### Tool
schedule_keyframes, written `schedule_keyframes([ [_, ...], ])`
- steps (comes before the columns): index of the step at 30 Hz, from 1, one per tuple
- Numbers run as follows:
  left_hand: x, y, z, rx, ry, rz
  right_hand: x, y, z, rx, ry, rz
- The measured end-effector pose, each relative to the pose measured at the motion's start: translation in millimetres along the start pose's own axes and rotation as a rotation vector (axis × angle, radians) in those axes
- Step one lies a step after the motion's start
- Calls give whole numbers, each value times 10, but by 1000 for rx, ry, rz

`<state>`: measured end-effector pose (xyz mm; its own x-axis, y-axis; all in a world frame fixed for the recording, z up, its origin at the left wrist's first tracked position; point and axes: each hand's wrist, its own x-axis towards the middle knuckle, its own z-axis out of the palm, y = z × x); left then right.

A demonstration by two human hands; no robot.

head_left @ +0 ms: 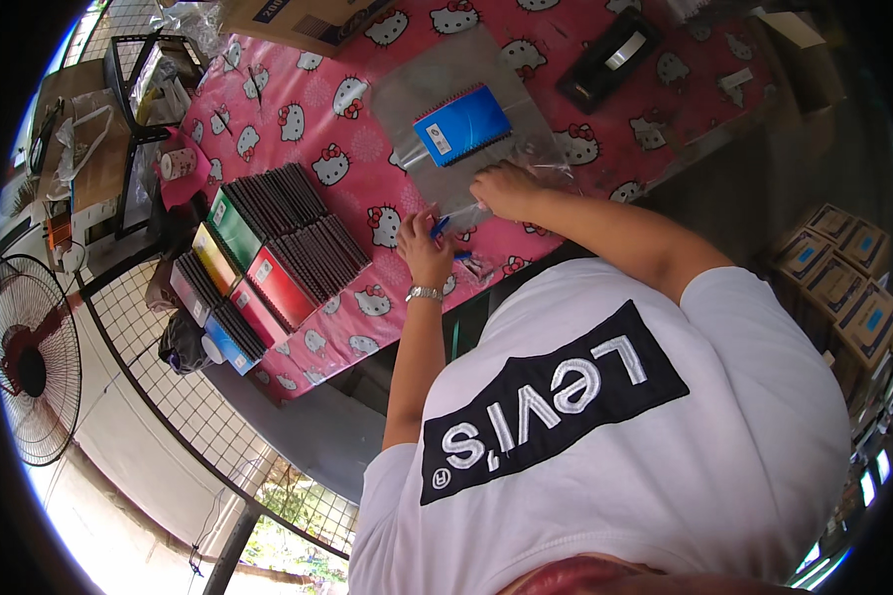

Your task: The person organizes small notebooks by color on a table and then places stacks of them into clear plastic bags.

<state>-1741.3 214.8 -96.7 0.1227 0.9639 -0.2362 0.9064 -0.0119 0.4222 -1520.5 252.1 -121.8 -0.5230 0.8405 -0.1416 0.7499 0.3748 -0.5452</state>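
A blue spiral notebook (463,124) lies inside a clear plastic bag (466,64) on a pink table cover (318,129) printed with white cats. My right hand (506,188) rests on the near edge of the bag, fingers curled and gripping the plastic. Just to its left, my left hand (425,250), a metal watch on its wrist, pinches a small blue item (439,226) whose kind I cannot make out. A bit of crumpled clear plastic lies right beside that hand.
Rows of stacked notebooks (268,248) with green, yellow, red and blue covers fill the table's left end. A black tape dispenser (605,59) sits at the far right. A standing fan (30,357) and wire grid (169,397) are at left, with cardboard boxes (843,268) at right.
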Motion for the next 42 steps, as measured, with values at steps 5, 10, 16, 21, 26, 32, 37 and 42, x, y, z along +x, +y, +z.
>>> schedule_keyframes([
  [5, -142, -206, 11, -29, 148, 89, 172, 51, -45, 212, -170, 213],
  [10, 209, 437, -83, 86, 175, 326, 122, -151, -278, 44, -98, 149],
  [16, 763, 346, -254, -77, 244, 278, -90, -145, -729, -342, 310, -1],
  [21, 1047, 193, -283, -93, 461, 169, 394, 465, -1151, -113, 173, 142],
  [26, 712, 848, 100, 99, 115, 649, 675, 549, -1429, -71, -97, 141],
  [32, 719, 924, 275, 265, -18, 538, 460, 1090, -1196, 33, 79, 32],
  [37, 728, 877, 221, 293, -56, 518, 767, 979, -1706, -137, -94, 284],
  [42, 764, 943, 178, 261, -73, 501, 1389, 1114, -1136, -222, 351, 191],
])
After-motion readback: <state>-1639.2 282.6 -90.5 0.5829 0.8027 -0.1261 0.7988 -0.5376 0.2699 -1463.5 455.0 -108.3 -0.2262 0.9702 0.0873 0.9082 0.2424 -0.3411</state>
